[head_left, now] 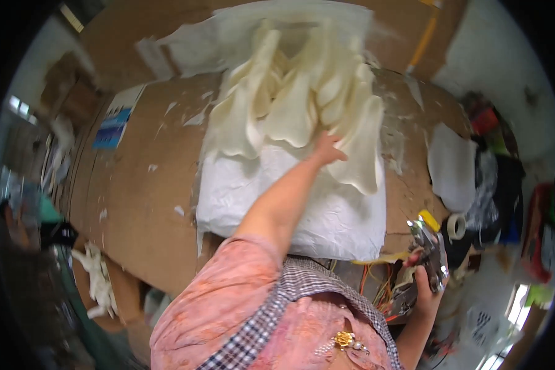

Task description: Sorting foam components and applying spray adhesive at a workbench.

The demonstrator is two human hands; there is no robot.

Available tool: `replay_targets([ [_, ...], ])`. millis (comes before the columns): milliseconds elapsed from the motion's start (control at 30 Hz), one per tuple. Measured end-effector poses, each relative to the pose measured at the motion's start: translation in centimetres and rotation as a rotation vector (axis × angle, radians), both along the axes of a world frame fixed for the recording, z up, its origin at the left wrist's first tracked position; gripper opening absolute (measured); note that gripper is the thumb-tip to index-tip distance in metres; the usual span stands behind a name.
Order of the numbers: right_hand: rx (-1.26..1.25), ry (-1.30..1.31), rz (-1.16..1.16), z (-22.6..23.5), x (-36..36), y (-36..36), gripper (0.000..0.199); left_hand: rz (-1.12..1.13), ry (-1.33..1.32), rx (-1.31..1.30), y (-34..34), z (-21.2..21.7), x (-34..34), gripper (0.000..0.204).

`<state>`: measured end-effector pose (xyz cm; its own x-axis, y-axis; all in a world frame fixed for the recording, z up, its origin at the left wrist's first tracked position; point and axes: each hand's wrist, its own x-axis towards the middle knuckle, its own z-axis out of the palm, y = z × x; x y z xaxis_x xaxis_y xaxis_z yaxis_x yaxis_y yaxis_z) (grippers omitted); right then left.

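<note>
- Cream curved pieces (290,126) lie side by side on a white covering (240,203) atop the cardboard-topped bench (160,203).
- Left hand (330,149) reaches among them; I cannot tell whether its grip closes.
- Right hand (424,290) holds a shiny metal tool (436,254).
- Step: apparently positioning pieces; next calls for light handling.
- Blue-and-white printed sheet (113,126): writing illegible.

Spans mid-frame as a brown cardboard surface (145,197), bearing thin white scraps (195,118) and, at centre, a crinkled white pad (339,216) under wavy cream pieces (290,117).
</note>
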<state>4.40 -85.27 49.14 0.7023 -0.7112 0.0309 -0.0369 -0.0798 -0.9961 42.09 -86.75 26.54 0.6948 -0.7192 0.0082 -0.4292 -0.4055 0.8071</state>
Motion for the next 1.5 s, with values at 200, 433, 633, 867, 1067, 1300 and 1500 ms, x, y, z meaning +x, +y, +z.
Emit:
replay_targets([
  [200,0.011,-0.097,0.079,1.6,1.9,0.7,0.062,-0.118,0.125,-0.214,9.9,7.3,-2.8,0.052],
  [433,-0.076,-0.045,0.415,4.0,10.5,4.6,0.062,0.528,0.496,-0.385,38.0,8.9,0.2,0.054],
  [633,-0.260,0.179,0.382,4.5,14.2,10.3,0.048,0.687,0.474,-0.505,49.6,7.3,4.3,0.048],
  [867,-0.184,0.174,0.247,4.0,17.4,15.1,0.049,0.263,0.661,-0.540,41.6,3.3,14.0,0.053],
  [1067,-0.283,0.228,0.247,4.1,18.0,16.3,0.048,-0.101,0.556,-0.500,28.5,0.2,18.4,0.036],
  [1300,-0.266,0.348,0.357,-0.8,21.6,16.0,0.020,0.011,-0.102,-0.122,25.1,1.0,16.5,0.048],
  [1500,-0.153,0.349,0.551,-1.0,25.9,17.2,0.041,0.028,0.265,0.022,26.0,-1.0,18.2,0.054],
])
